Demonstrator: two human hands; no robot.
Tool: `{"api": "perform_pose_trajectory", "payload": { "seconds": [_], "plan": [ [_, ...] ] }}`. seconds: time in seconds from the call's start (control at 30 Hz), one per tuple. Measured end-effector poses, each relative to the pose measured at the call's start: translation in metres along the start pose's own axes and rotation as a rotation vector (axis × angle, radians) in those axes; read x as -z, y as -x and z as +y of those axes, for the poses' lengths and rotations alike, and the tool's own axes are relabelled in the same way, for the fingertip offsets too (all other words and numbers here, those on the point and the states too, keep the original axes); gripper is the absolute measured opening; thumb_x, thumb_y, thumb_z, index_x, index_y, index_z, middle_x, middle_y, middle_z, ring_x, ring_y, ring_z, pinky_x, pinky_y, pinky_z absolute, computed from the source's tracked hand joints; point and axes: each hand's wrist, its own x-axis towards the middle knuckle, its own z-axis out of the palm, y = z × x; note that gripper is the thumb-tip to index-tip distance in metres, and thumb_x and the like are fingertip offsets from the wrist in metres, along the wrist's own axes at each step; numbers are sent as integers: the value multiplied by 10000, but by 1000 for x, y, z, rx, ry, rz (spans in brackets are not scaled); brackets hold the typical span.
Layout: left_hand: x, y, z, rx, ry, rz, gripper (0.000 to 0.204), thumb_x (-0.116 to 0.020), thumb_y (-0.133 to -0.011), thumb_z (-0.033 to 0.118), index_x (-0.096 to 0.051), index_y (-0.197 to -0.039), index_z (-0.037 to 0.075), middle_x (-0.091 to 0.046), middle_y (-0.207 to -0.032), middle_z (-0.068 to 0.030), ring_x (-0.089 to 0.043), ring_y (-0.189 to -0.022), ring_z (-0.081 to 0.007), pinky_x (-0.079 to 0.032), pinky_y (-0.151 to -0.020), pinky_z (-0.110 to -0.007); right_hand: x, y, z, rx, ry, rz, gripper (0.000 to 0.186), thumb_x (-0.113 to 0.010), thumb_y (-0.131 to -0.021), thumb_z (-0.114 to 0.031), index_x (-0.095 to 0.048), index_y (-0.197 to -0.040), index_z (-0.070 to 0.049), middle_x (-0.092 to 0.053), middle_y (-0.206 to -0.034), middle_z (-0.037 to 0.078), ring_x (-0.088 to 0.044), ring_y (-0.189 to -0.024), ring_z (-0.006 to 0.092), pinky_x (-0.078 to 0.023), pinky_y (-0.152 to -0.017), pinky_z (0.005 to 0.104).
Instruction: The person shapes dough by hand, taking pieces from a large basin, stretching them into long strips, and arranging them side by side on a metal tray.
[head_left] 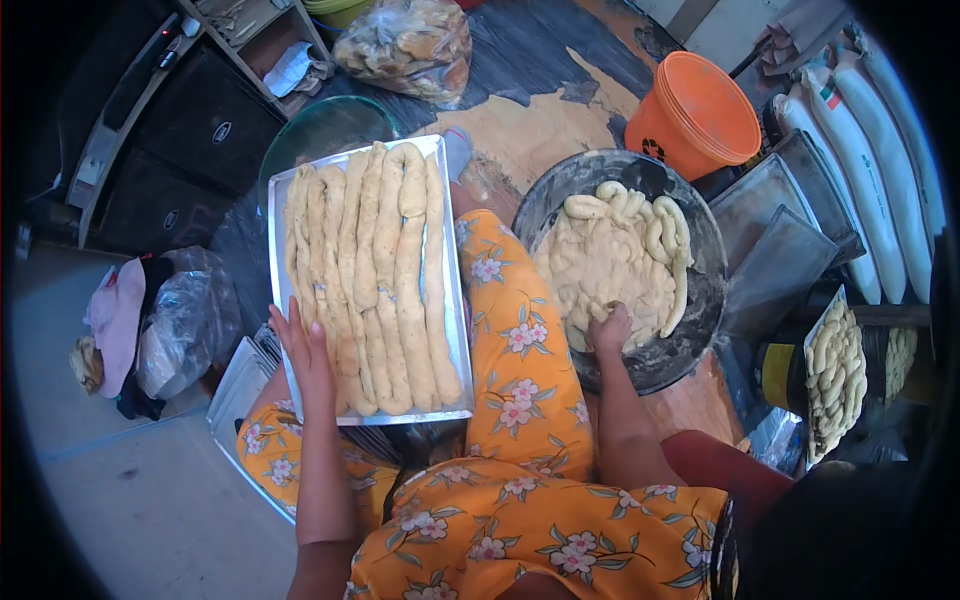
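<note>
A metal tray [276, 235] rests tilted on my lap at the left, filled with long ropes of pale dough [380, 250] laid side by side. My left hand [312, 350] lies along the tray's lower left edge, fingers stretched out and touching the rim and outer dough. To the right stands a wide black basin [708, 290] holding a heap of coiled dough strips [605, 260]. My right hand [610, 328] reaches into its near side, fingers closed on the dough; the fingertips are partly hidden.
An orange bucket [705, 110] stands beyond the basin. White sacks [850, 170] and leaning trays [780, 255] are at the right, near another dough-covered tray [837, 375]. A bag of bread-like pieces [405, 50] and green tub [330, 130] lie ahead. Black cabinets [190, 140] stand left.
</note>
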Motion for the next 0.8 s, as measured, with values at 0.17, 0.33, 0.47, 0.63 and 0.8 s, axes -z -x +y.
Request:
{"api": "perform_pose_trajectory", "payload": {
  "seconds": [0.17,0.33,0.47,0.63,0.8],
  "plan": [
    [-45,1,91,-376,181,-147,549,-463,-959,340,-401,-1388,3,-94,-1548,-213,-103,-1432,-358,-113,-1145,-442,-10,-21,99,-217,-510,74,513,-671,-833,-268,-475,-1268,-80,-564,-1078,148,-560,-1013,326,-452,-886,463],
    [-88,28,161,-643,389,-429,516,-588,-897,290,-463,-1348,71,-194,-1515,-225,-185,-1405,-387,-172,-1131,-454,45,-29,99,-451,-1720,51,392,-542,-949,-312,-476,-1262,-85,-575,-1128,108,-597,-983,261,-485,-877,474],
    [-128,50,179,-852,310,-543,512,-539,-925,350,-464,-1334,52,-228,-1500,-227,-229,-1395,-366,-175,-1131,-450,85,-38,46,-111,-1982,-196,396,-532,-956,-307,-471,-1274,-79,-549,-1230,122,-534,-1128,276,-437,-979,463],
    [-190,73,171,-902,134,-612,471,-562,-902,327,-504,-1289,64,-348,-1443,-196,-302,-1364,-339,-200,-1123,-466,16,-67,124,-27,-464,165,465,-588,-873,-197,-474,-1306,-70,-475,-1358,137,-389,-1305,291,-247,-1108,523],
    [-171,60,144,-878,10,-585,417,-573,-884,316,-563,-1228,80,-453,-1383,-137,-335,-1349,-322,-203,-1120,-477,-22,4,27,694,527,21,370,-512,-837,-161,-592,-1198,-184,-373,-1429,123,-316,-1338,296,-212,-1064,611]
  ]
}}
